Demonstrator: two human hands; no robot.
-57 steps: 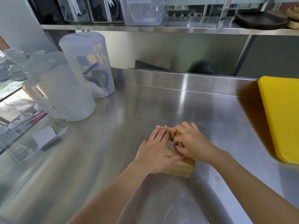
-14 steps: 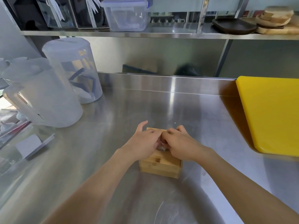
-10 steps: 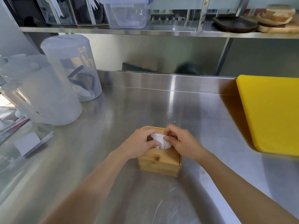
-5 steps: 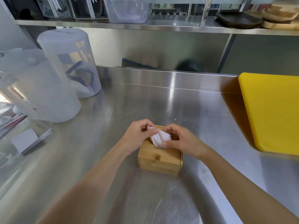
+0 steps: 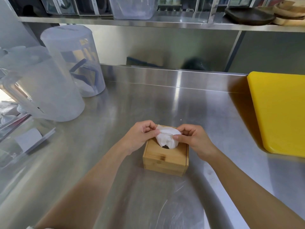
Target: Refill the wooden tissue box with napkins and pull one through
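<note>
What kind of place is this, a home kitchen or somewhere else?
Most likely a restaurant or café kitchen: a steel counter with a steel shelf above, big plastic pitchers, a yellow cutting board, and a napkin box being refilled.

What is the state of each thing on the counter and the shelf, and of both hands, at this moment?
Wooden tissue box: closed, upright on the counter.
Napkin: partly pulled up through the top hole, crumpled.
Left hand: pinching the napkin's left side.
Right hand: pinching the napkin's right side.
Yellow cutting board: lying flat.
Tall plastic container: lid on, upright.
Plastic pitcher: upright, contents unclear.
Dark plate: resting on the shelf.
</note>
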